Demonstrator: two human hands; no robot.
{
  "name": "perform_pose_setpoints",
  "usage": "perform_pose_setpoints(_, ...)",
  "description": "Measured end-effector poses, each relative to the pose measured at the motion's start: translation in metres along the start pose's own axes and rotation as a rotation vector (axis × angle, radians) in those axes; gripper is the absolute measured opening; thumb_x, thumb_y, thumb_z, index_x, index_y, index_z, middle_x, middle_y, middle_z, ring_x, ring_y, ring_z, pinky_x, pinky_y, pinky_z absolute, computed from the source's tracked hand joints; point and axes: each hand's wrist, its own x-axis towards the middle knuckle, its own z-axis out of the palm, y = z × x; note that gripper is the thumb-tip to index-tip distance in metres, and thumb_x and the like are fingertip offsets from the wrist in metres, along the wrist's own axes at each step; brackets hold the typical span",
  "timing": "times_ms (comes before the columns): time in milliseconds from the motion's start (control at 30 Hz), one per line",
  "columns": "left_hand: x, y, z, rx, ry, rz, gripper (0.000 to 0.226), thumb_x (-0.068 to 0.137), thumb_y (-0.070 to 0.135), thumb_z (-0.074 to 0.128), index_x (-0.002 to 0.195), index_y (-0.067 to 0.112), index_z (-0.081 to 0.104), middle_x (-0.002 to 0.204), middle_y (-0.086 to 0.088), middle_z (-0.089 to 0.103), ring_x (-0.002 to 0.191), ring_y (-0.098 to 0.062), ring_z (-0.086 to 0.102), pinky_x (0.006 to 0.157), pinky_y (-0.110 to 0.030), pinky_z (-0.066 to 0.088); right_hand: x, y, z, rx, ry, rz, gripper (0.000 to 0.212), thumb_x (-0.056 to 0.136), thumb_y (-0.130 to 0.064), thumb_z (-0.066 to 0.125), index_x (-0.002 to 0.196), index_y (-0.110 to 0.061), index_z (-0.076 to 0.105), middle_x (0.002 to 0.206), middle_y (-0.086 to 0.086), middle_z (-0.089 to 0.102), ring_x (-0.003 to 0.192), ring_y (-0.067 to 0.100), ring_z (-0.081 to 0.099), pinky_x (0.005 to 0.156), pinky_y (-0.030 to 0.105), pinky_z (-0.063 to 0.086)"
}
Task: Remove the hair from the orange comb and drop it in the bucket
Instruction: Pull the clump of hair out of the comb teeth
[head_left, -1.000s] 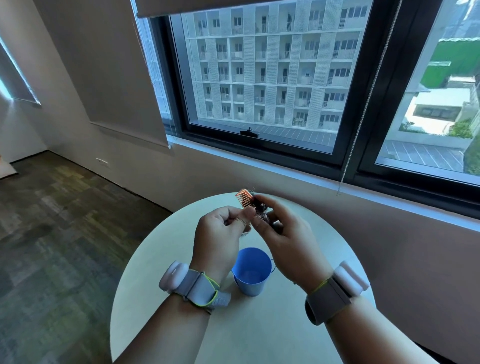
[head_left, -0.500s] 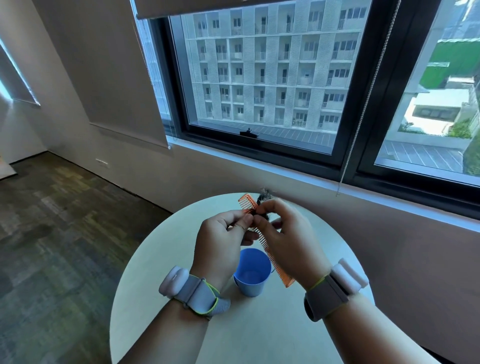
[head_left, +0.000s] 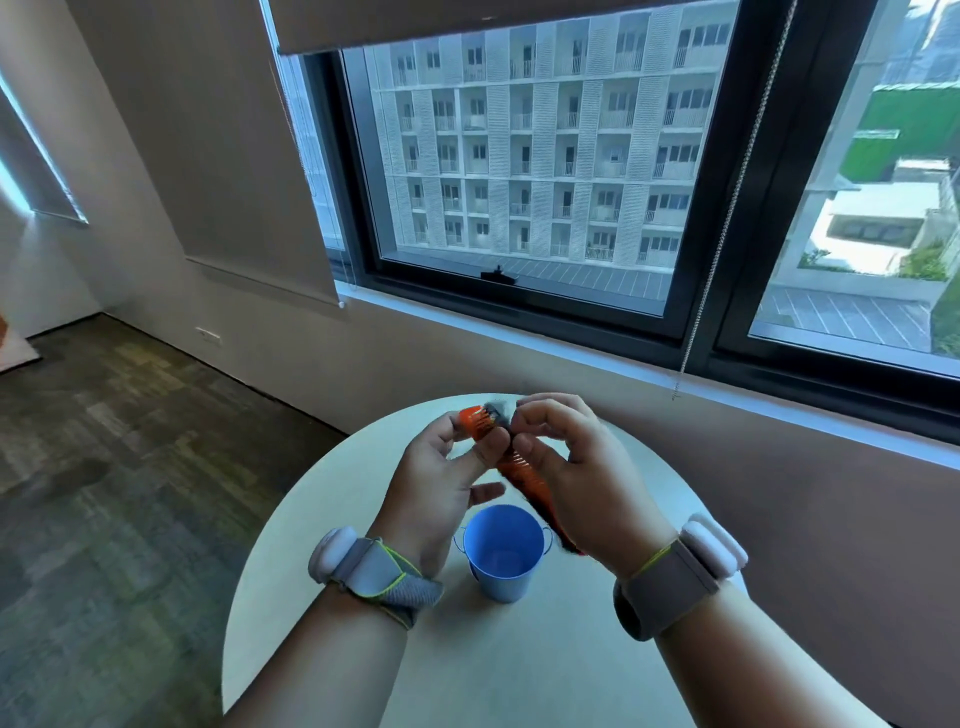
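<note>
Above the round desk (head_left: 322, 613) I see both hands up in the air, with the orange comb (head_left: 519, 470) between them. The comb's long side runs from its far end, up by my left hand (head_left: 441, 483), down and back toward my right wrist. My left hand pinches the comb near its far end, thumb on top. A dark clump of hair (head_left: 496, 410) sits in the teeth at that far end. My right hand (head_left: 582, 467) has its fingertips curled right at the hair, but the blur hides whether they pinch it. The blue bucket (head_left: 503, 553) stands open below, a bit nearer to me. I think the hair must come back and down to drop in.
</note>
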Motion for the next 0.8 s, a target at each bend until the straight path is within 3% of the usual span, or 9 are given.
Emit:
perform_pose_setpoints(67,-0.001,0.002,0.002,-0.065,-0.009,-0.014,0.036,0.078,0.031,0.073,0.109,0.013,0.069,0.106,-0.012,0.070,0.091,-0.027,0.067,0.073,-0.038,0.055,0.000,0.003,0.002,0.087,-0.004,0.028,0.029,0.092,0.001,0.062,0.086,-0.027,0.063,0.109,-0.006,0.060,0.092,-0.004,0.060,0.080,0.009,0.045)
perform_pose_setpoints(167,-0.003,0.006,0.008,-0.183,-0.023,-0.006,0.026,0.082,0.025,0.069,0.104,0.011,0.067,0.099,-0.018,0.070,0.084,-0.030,0.067,0.073,-0.042,0.057,-0.001,0.005,0.004,0.420,-0.039,0.130,0.016,0.097,0.001,0.054,0.094,-0.013,0.061,0.095,0.004,0.065,0.081,0.017,0.061,0.070,0.026,0.050)
perform_pose_setpoints(300,-0.005,0.013,0.011,-0.242,-0.008,-0.004,0.013,0.084,0.025,0.066,0.094,0.020,0.073,0.093,-0.014,0.070,0.071,-0.025,0.066,0.062,-0.037,0.056,-0.003,0.003,0.004,0.593,-0.090,0.206,0.015,0.100,-0.002,0.050,0.091,-0.013,0.056,0.092,0.002,0.068,0.077,0.016,0.059,0.068,0.027,0.052)
perform_pose_setpoints(367,-0.006,0.016,0.012,-0.218,0.016,0.001,0.015,0.083,0.027,0.066,0.095,0.019,0.073,0.091,-0.011,0.070,0.071,-0.023,0.065,0.061,-0.036,0.055,-0.002,0.007,0.002,0.545,-0.115,0.195,0.003,0.095,-0.012,0.056,0.093,-0.012,0.055,0.101,0.007,0.063,0.087,0.018,0.057,0.078,0.034,0.050)
perform_pose_setpoints(433,-0.006,0.017,0.011,-0.126,0.033,0.035,0.019,0.082,0.030,0.068,0.098,0.020,0.073,0.092,-0.010,0.071,0.075,-0.022,0.067,0.062,-0.037,0.055,-0.002,0.009,-0.001,0.386,-0.078,0.143,0.013,0.087,-0.023,0.061,0.094,-0.014,0.057,0.109,0.004,0.062,0.095,0.016,0.057,0.082,0.036,0.047)
perform_pose_setpoints(567,-0.005,0.020,0.013,-0.006,0.057,0.099,0.024,0.078,0.039,0.072,0.099,0.027,0.074,0.105,-0.010,0.073,0.085,-0.022,0.070,0.073,-0.042,0.057,-0.001,0.001,-0.004,0.023,0.045,-0.025,0.016,0.082,-0.032,0.078,0.096,-0.029,0.071,0.110,-0.008,0.060,0.097,0.007,0.058,0.068,0.017,0.047)
perform_pose_setpoints(633,-0.003,0.019,0.013,0.036,0.086,0.119,0.022,0.081,0.040,0.071,0.098,0.027,0.074,0.103,-0.007,0.074,0.082,-0.019,0.070,0.068,-0.037,0.056,0.001,0.000,-0.004,-0.012,0.101,-0.053,0.012,0.077,-0.028,0.082,0.085,-0.023,0.074,0.099,-0.008,0.063,0.089,0.010,0.059,0.061,0.016,0.043)
perform_pose_setpoints(700,0.000,0.017,0.012,0.017,0.116,0.105,0.018,0.085,0.035,0.070,0.098,0.022,0.074,0.101,-0.009,0.075,0.082,-0.020,0.070,0.068,-0.034,0.054,0.003,0.004,-0.005,-0.004,0.129,-0.046,0.012,0.076,-0.026,0.083,0.075,-0.020,0.073,0.090,-0.007,0.065,0.083,0.012,0.061,0.060,0.025,0.047)
perform_pose_setpoints(800,0.002,0.014,0.011,-0.088,0.148,0.034,0.012,0.090,0.027,0.067,0.093,0.017,0.073,0.098,-0.015,0.074,0.084,-0.027,0.068,0.075,-0.038,0.052,0.003,0.009,-0.010,0.124,0.059,-0.025,0.013,0.080,-0.021,0.080,0.073,-0.021,0.070,0.090,-0.002,0.068,0.080,0.013,0.063,0.063,0.031,0.052)
